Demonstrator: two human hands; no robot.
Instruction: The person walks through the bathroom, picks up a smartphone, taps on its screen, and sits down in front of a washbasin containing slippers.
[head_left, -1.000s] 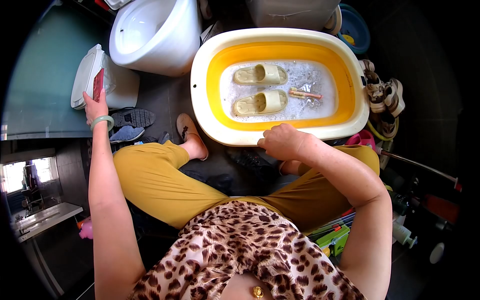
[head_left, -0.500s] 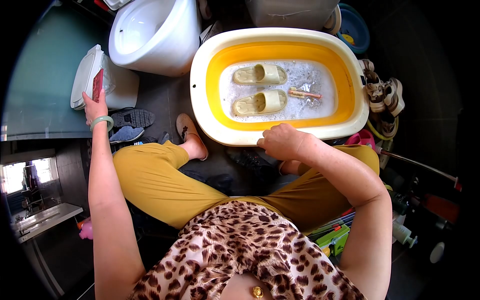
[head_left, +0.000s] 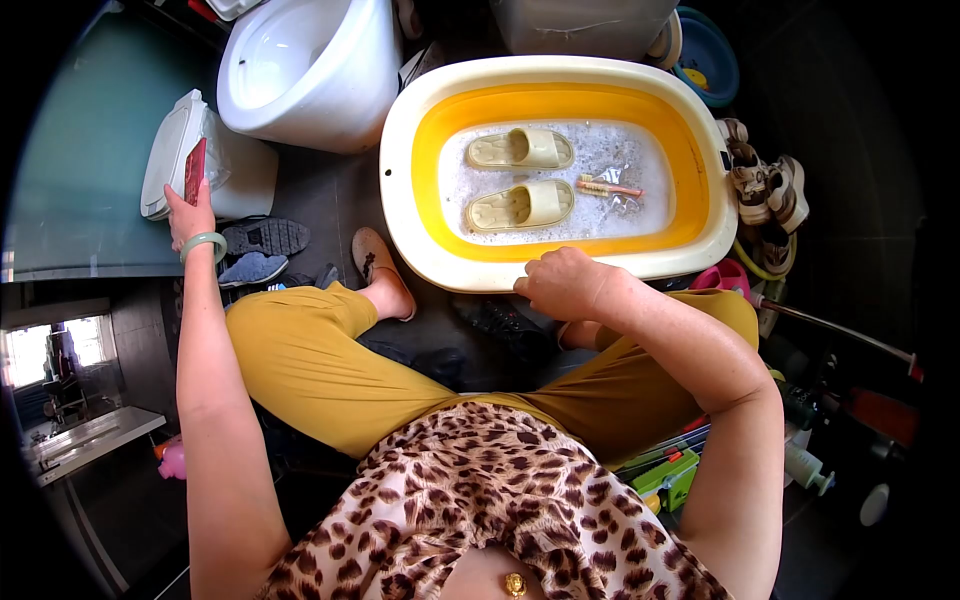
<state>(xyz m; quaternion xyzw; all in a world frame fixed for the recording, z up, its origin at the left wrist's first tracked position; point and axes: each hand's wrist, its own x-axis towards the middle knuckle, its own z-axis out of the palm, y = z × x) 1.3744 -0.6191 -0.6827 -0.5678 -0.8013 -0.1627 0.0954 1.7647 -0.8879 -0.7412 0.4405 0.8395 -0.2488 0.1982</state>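
My left hand (head_left: 188,218), with a pale green bangle (head_left: 205,241) at its wrist, is closed around a flat red rectangular thing (head_left: 196,170) in front of the white lidded bin. The exact kind of red thing is unclear. My right hand (head_left: 562,283) is closed, its fingers curled, at the near rim of the yellow and white tub (head_left: 425,240); its palm is hidden. In the tub's foamy water sit two pale slippers (head_left: 520,149) (head_left: 520,205), side by side. Right of them lies a brush (head_left: 610,188) with a pinkish handle.
The white bin (head_left: 245,180) stands left of a white toilet (head_left: 310,70). Grey shoes (head_left: 262,236) lie beneath my left wrist. Sneakers (head_left: 770,190) are by the tub's right end, with a blue basin (head_left: 708,55) behind. A metal rod (head_left: 840,325) juts out at right.
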